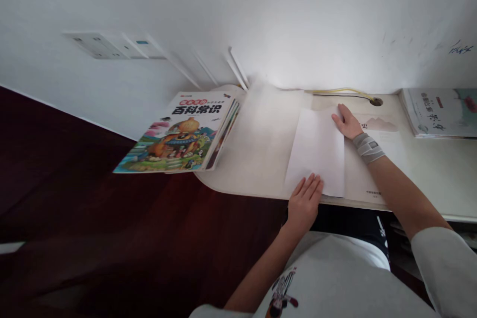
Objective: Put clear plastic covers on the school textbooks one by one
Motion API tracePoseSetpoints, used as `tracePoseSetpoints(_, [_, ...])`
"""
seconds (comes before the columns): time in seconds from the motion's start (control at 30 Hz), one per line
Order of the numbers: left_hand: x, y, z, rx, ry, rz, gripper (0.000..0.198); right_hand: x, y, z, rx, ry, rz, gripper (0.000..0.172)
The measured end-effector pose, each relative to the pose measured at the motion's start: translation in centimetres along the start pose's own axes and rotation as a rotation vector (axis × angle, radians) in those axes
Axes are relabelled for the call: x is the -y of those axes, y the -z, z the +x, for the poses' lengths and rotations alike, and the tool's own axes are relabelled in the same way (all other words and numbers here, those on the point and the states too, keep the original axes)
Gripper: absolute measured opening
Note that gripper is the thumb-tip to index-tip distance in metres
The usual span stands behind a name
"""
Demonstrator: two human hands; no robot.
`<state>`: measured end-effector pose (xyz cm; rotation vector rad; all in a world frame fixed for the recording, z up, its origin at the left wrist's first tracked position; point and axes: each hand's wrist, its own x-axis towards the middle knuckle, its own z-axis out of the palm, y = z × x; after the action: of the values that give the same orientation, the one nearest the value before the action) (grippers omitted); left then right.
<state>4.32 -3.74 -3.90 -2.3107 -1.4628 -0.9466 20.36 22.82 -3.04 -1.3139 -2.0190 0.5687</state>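
White sheet (316,151) on open book (367,164); left hand (304,202) flat at near edge, right hand (347,122) at far right corner, thumb spread, neither visibly pinching; likely smoothing, next move wanting even pressure.

Probably a home study corner: a cream-white, round-cornered wooden-looking desk (246,169) lies beneath the fingers (307,187), brightly illustrated paperbacks (175,144) stacked to their left, grey-covered paperbacks (443,115) piled to their right, blue handwritten scribbles (461,49) on the plain white wall (316,20) beyond, and dark reddish-brown flooring (149,243) to their lower left.
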Motion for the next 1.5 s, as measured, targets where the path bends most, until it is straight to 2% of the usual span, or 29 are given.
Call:
tracePoseSetpoints(0.13, [0.1, 0.0, -0.2, -0.019, 0.032, -0.007, 0.044, 0.1, -0.2, 0.0, -0.022, -0.021, -0.048, 0.092])
tracePoseSetpoints(0.33, [0.1, 0.3, -0.7, -0.016, 0.034, 0.015, 0.045, 0.2, 0.0, -0.3, 0.043, 0.078, -0.038, 0.086])
tracePoseSetpoints(0.47, [0.3, 0.2, -0.6, -0.03, 0.019, 0.048, 0.041, 0.4, -0.1, -0.3, 0.041, 0.066, -0.061, 0.088])
tracePoseSetpoints(0.63, [0.9, 0.5, -0.7, -0.058, 0.078, 0.076, 0.043, 0.7, -0.1, -0.4, 0.066, 0.046, -0.1, 0.087])
tracePoseSetpoints(0.83, [0.3, 0.5, -1.1, -0.017, 0.05, 0.031, 0.04, 1.1, 0.3, -0.8, 0.12, 0.135, -0.062, 0.084])
tracePoseSetpoints(0.97, [-0.1, 0.5, -0.4, 0.011, 0.059, 0.01, 0.039, 1.2, 0.4, -1.0, 0.137, 0.152, -0.069, 0.084])
tracePoseSetpoints(1.1, [-0.1, 0.8, 0.5, 0.004, -0.01, -0.026, 0.038, 0.9, 0.2, -0.8, 0.129, 0.15, -0.077, 0.083])
tracePoseSetpoints(1.27, [0.2, 1.1, 0.5, -0.039, 0.043, 0.009, 0.039, 0.6, 0.0, -0.6, 0.134, 0.138, -0.1, 0.088])
tracePoseSetpoints(1.5, [0.4, 1.0, -0.1, 0.004, 0.04, -0.019, 0.041, 1.0, 0.1, -0.9, 0.169, 0.189, -0.087, 0.089])
